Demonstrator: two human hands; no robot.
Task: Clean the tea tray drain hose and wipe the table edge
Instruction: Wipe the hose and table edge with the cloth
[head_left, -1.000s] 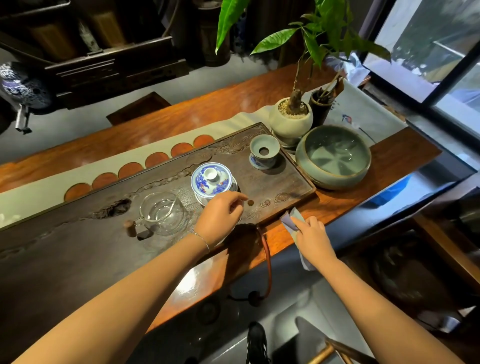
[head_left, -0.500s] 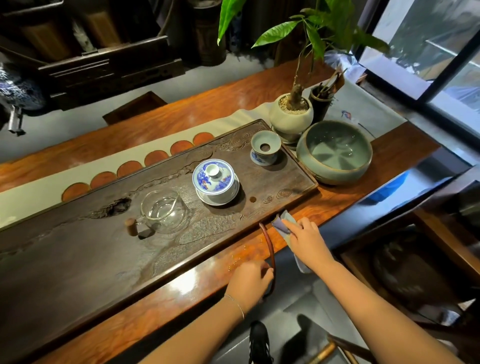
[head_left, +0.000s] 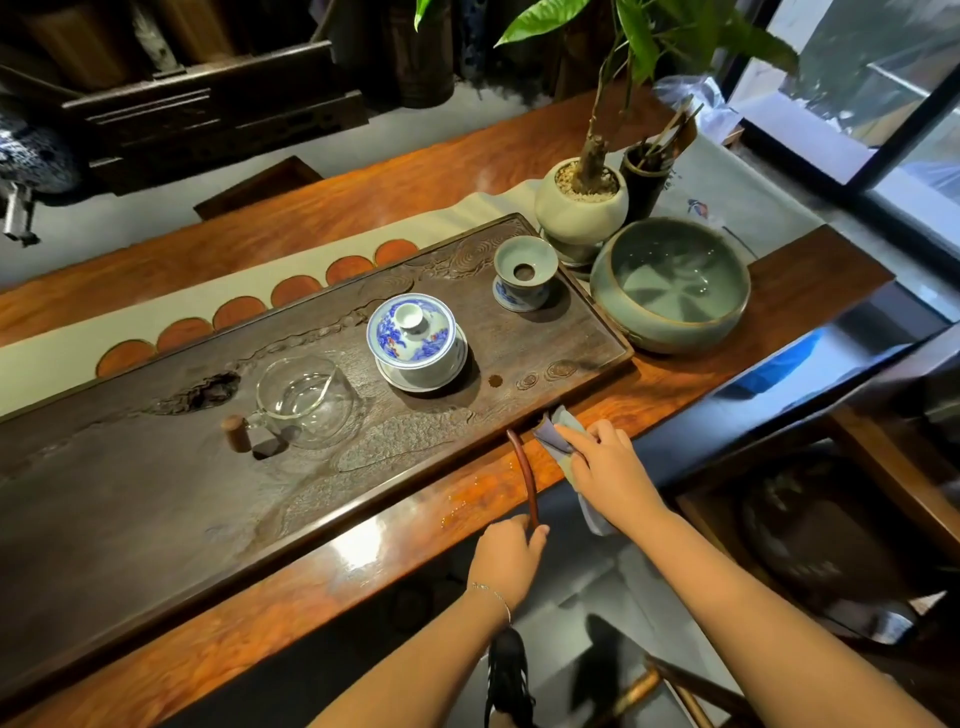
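A reddish-brown drain hose (head_left: 523, 470) comes out from under the front rim of the dark carved tea tray (head_left: 156, 467) and curves down over the table edge (head_left: 363, 551). My left hand (head_left: 506, 558) is closed around the hose just below that edge. My right hand (head_left: 605, 467) presses a grey-blue cloth (head_left: 558, 436) onto the table top right beside the hose, against the tray's front rim. Part of the cloth hangs down past the edge under my wrist.
On the tray stand a blue-and-white lidded cup (head_left: 415, 340), a glass pitcher (head_left: 301, 400) and a celadon strainer (head_left: 524, 275). A large green bowl (head_left: 670, 286) and a potted plant (head_left: 582, 202) sit at the tray's right end. Dark furniture (head_left: 831, 519) stands below to the right.
My left hand left the lidded cup on the tray, dropped below the table edge and took hold of the hose. My right hand slid the cloth leftward toward the hose.
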